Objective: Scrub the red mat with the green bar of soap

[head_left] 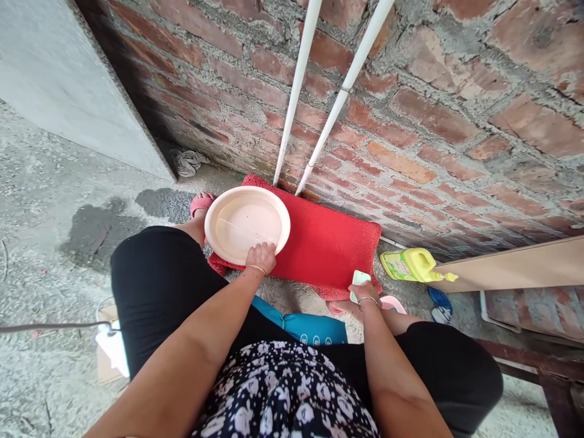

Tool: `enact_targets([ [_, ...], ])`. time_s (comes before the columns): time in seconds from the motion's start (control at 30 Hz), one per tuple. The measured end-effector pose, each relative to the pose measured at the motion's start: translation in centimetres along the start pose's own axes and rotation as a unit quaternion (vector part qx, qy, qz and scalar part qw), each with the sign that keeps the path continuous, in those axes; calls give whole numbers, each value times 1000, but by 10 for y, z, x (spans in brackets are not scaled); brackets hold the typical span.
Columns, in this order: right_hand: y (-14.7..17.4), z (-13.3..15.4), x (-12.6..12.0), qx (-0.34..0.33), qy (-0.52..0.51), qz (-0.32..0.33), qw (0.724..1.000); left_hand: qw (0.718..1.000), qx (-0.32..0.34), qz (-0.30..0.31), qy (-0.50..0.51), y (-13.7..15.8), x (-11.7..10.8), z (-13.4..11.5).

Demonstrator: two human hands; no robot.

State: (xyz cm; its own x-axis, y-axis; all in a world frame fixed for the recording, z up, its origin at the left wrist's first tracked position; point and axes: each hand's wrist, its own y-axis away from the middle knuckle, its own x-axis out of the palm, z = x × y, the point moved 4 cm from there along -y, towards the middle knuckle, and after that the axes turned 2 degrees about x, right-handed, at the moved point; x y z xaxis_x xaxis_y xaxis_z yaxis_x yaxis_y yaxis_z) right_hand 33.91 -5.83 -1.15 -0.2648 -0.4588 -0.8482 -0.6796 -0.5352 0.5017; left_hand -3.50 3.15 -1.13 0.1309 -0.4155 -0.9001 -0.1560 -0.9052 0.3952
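Observation:
A cream plastic basin (214, 213) with shallow water in it stands on the left part of a red cloth (319, 243). My left hand (261, 258) is at the basin's near right rim, its fingers curled over the edge to the inside. On the cloth's right end, near its front corner, my right hand (365, 293) is closed on a pale green, flat, rectangular object (360, 278). Part of that object is hidden under the fingers, and I cannot tell its exact kind.
A yellow-green detergent bottle (408, 264) lies on its side right of the cloth. Behind are a brick wall (401, 121) and two white pipes (335, 115). A grey slab (114, 103) leans at left; a wooden board (511, 264) is at right. My knees flank the cloth.

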Motion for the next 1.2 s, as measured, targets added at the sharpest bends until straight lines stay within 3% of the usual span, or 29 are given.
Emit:
enact_targets([
  [0.1, 11, 22, -2, 4, -13, 18, 1000, 1000, 2, -1, 11, 0, 1, 0],
  [0.2, 45, 85, 9, -110, -14, 12, 994, 1000, 3, 1, 21, 0, 3, 0],
  [0.33, 106, 176, 43, -260, 19, 46, 964, 1000, 7, -2, 20, 1, 4, 1],
  [0.47, 136, 218, 63, -331, 48, 57, 941, 1000, 12, -15, 10, 0, 6, 1],
  [0.6, 108, 192, 53, -306, 46, 52, 950, 1000, 8, -20, 13, -1, 7, 2],
  [0.83, 20, 54, 18, -93, 4, 25, 995, 1000, 1, 3, 8, -2, 8, 2],
  [0.93, 3, 18, 7, -17, 8, 23, 1000, 1000, -2, 3, 5, -2, 7, 2],
  [1.03, 10, 33, 5, -47, -28, 28, 998, 1000, 3, -5, 3, -1, 6, 1],
  [1.2, 78, 138, 32, -235, -6, 44, 971, 1000, -1, 3, 1, 0, 4, 1],
])
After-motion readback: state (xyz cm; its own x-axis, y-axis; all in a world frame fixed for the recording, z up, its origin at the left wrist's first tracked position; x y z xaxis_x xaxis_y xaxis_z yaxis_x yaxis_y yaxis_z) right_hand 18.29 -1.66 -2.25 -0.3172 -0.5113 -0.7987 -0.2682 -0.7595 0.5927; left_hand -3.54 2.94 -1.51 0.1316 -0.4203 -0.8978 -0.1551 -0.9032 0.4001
